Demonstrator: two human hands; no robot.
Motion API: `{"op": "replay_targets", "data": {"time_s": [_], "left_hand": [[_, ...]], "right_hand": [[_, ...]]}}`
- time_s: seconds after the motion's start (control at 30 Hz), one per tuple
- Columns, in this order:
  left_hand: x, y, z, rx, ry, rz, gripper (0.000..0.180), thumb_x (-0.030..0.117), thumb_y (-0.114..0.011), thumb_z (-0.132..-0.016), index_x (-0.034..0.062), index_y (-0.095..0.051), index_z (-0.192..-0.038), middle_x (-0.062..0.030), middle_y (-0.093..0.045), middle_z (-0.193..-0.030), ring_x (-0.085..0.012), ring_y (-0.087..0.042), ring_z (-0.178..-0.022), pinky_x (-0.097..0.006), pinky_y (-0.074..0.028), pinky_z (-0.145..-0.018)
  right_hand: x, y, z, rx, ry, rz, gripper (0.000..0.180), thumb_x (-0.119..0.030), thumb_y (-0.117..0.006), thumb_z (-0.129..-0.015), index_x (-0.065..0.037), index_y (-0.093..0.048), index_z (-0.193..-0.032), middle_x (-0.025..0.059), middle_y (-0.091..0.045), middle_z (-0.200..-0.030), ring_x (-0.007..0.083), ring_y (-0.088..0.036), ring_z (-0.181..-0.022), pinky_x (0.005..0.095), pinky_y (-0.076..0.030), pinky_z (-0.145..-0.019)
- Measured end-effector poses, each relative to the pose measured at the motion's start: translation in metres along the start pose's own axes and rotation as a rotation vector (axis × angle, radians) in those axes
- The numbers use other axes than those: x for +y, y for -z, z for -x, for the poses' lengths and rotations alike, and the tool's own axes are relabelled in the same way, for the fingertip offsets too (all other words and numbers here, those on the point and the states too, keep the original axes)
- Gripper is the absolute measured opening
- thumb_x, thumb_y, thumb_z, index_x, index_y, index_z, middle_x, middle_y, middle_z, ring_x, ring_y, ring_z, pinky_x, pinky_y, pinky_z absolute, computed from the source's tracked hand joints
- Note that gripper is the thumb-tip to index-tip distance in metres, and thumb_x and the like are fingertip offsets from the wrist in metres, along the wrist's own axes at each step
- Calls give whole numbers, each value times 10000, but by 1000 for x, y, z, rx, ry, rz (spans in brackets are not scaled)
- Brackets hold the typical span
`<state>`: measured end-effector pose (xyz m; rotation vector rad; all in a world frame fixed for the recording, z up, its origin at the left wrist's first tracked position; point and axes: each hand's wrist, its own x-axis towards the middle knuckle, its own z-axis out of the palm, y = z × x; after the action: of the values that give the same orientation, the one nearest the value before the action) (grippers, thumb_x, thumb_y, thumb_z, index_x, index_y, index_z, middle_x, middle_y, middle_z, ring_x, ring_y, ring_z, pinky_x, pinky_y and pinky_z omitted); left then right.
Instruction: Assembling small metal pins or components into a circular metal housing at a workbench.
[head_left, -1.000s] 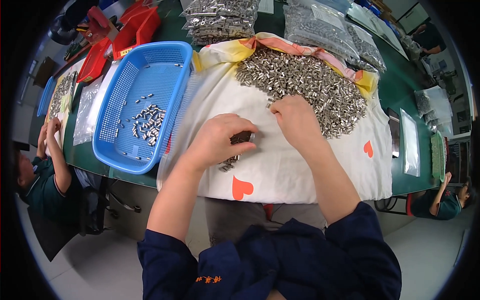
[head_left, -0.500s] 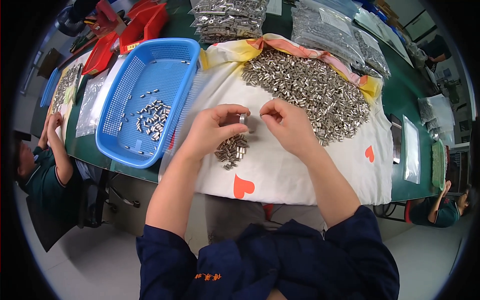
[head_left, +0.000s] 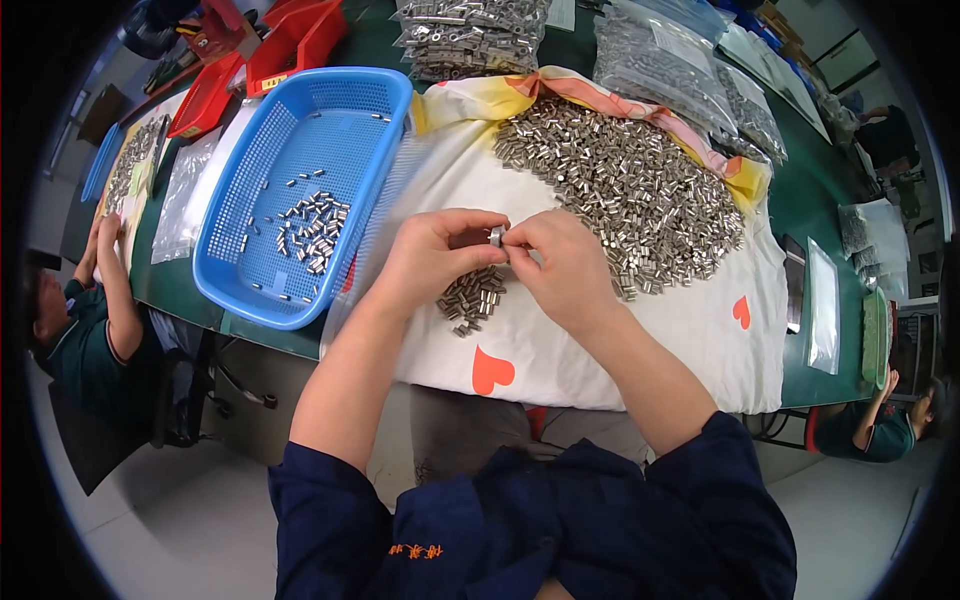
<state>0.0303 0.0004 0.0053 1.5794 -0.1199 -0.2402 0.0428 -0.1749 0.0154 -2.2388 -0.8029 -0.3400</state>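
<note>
Green table [head_left: 797, 370]: bearing our cloth [head_left: 690, 340]
Left hand [head_left: 440, 250]: we're clamping a metal ring [head_left: 496, 236]
Right hand [head_left: 565, 262]: touching it, grip unclear

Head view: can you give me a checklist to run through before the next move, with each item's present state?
1. Left hand holding the round metal piece: ok.
2. Right hand fingertips at that piece: ok.
3. Small part pinched in the right fingertips: cannot tell, hidden.
4. Small pile apart from the large pile: ok, white cloth shows between.
5. Cylinders in the blue basket all gathered together: not ok, several lie scattered.
</note>
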Motion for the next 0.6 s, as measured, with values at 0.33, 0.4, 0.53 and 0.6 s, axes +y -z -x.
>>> {"op": "replay_targets", "data": {"time_s": [0.33, 0.4, 0.53, 0.6], "left_hand": [[4, 2, 2, -17, 30, 54, 330, -23, -657, -749, -52, -576, -1067, -86, -650, -906, -109, -619, -831, -222, -501, -722], [3, 3, 1, -12, 31, 38, 321, -20, -658, -749, -38, -585, -1061, -69, -649, -886, -96, -612, -811, -218, -496, -707], [-1, 2, -3, -32, 12, -16, 309, -16, -660, -750, -19, -597, -1052, -48, -645, -856, -81, -602, -774, -212, -489, -684], [0, 1, -2, 17, 32, -68, 298, -14, -660, -751, -7, -604, -1043, -28, -638, -833, -72, -592, -749, -207, -482, -668]], "right_hand": [[2, 1, -4, -102, -347, -438, 113, -107, -642, -737, -27, -604, -807, 84, -604, -726, 211, -587, -654, 323, -464, -603], [5, 4, -4, -91, -297, -371, 105, -111, -638, -737, -34, -612, -804, 84, -602, -724, 218, -584, -669, 332, -464, -616], [13, 5, 4, -161, -31, 137, 75, -127, -633, -723, -59, -607, -742, 77, -569, -714, 251, -547, -722, 375, -436, -691], [12, -1, 11, -212, 27, 210, 66, -130, -628, -720, -69, -604, -723, 73, -558, -712, 261, -535, -733, 386, -425, -712]]}}
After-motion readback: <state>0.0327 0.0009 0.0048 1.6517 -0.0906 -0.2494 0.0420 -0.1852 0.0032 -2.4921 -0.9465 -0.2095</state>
